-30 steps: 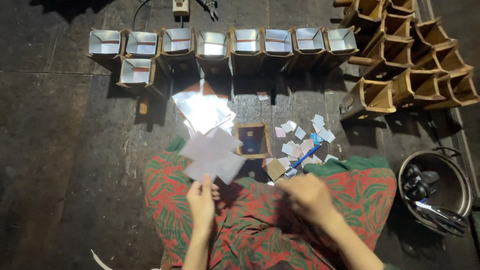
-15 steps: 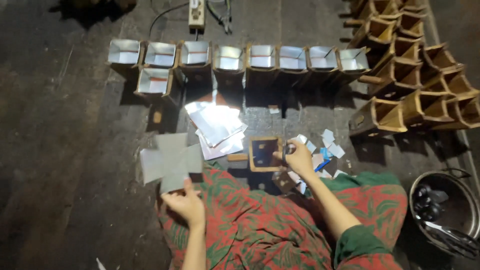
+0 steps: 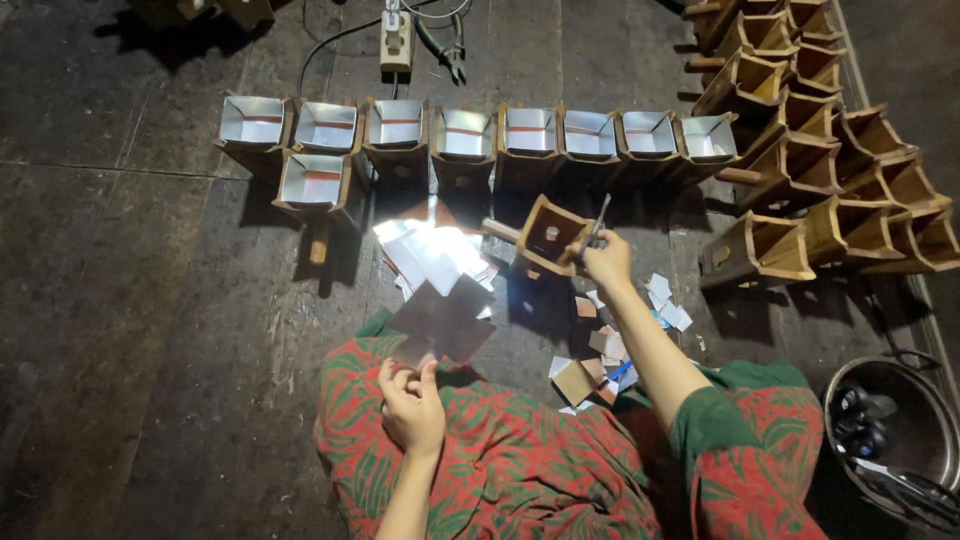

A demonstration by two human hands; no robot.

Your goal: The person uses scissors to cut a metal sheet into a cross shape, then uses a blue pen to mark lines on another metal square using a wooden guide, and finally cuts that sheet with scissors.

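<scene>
While the person sits on the floor, the entries run:
Right hand [image 3: 606, 262]: clamped on a small unlined wooden box [image 3: 551, 234], lifted above the scraps, a thin tool alongside (kind unclear).
Left hand [image 3: 412, 405]: pinching a cross-shaped foil sheet [image 3: 443, 320] at its lower edge.
Risk: the sheet may crease or tear, held by one edge.
Hidden: bowl [image 3: 905, 440] contents, cut off at right.

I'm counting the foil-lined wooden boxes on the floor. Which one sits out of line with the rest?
The lined box set in front of the row, below its second box from the left. The other eight stand side by side in one straight row; this one alone sits nearer the person.
</scene>
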